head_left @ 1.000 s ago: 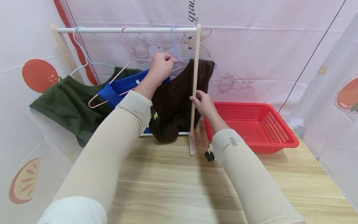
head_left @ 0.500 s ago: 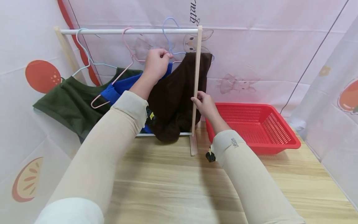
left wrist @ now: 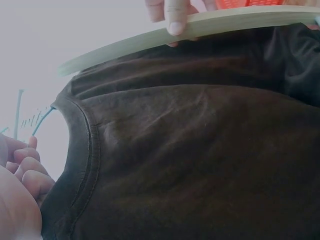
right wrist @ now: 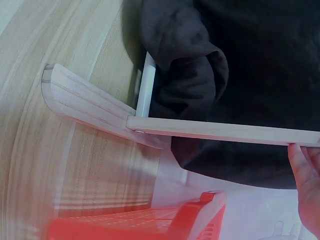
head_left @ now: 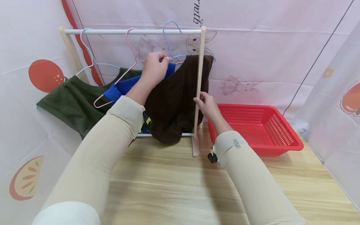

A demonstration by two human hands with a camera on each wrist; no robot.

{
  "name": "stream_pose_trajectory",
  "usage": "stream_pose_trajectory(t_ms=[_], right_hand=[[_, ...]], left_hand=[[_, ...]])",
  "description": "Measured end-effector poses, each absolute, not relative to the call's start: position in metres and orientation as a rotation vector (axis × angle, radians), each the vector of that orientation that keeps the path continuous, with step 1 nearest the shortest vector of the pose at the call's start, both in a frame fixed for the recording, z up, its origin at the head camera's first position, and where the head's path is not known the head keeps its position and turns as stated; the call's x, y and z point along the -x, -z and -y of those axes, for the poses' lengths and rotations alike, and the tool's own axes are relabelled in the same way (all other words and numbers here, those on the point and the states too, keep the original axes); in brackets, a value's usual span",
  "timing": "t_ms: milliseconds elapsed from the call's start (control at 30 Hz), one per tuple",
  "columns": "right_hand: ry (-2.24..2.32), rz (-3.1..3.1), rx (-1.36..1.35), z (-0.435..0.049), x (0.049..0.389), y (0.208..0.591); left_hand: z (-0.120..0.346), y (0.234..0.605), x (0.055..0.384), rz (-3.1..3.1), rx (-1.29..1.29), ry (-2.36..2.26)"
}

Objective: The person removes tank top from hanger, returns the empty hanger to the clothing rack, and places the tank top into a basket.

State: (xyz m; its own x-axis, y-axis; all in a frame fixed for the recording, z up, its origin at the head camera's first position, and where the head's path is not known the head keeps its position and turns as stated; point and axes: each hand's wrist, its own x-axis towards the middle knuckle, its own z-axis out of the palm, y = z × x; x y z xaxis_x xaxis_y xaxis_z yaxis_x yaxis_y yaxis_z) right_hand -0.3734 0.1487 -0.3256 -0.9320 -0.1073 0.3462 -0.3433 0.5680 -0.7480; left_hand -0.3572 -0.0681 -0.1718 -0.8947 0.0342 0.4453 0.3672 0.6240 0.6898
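My left hand [head_left: 156, 67] grips the blue hanger [head_left: 167, 40] near its neck, its fingers curled; in the left wrist view they bunch beside the wire at the neckline. A dark brown shirt [head_left: 174, 100] hangs from that hanger, its lower part bunched over the rack's bottom bar. The hanger's hook loops above the white rail [head_left: 118, 32]. My right hand [head_left: 208, 104] pinches the rack's wooden post [head_left: 200, 72] between thumb and fingers, about halfway up. In the right wrist view, fingertips press against the post [right wrist: 225, 131] with the brown cloth behind it.
Left on the rail hang a dark green garment [head_left: 81, 100] on a mint hanger [head_left: 90, 54] and a blue garment [head_left: 127, 86] on a pink hanger [head_left: 132, 47]. A red plastic basket [head_left: 287, 131] stands right of the rack on the wood-grain table [head_left: 168, 187].
My left hand has moved left with the blue hanger and brown shirt; the hook rose above the rail, then came down a little. My right hand stays on the post.
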Motion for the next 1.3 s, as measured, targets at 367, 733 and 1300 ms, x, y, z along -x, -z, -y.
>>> stream_pose_trajectory(t_ms=[367, 733, 1300], right_hand=[[-1.283, 2.557, -0.354, -0.152, 0.372, 0.324], [-1.297, 2.537, -0.358, -0.154, 0.371, 0.324], [-1.349, 2.54, -0.345, -0.158, 0.376, 0.326]], left_hand=[[0.09, 0.188, 0.348, 2.424, 0.33, 1.186], [0.11, 0.201, 0.334, 2.365, 0.36, 1.156], [0.145, 0.223, 0.321, 2.334, 0.186, 1.302]])
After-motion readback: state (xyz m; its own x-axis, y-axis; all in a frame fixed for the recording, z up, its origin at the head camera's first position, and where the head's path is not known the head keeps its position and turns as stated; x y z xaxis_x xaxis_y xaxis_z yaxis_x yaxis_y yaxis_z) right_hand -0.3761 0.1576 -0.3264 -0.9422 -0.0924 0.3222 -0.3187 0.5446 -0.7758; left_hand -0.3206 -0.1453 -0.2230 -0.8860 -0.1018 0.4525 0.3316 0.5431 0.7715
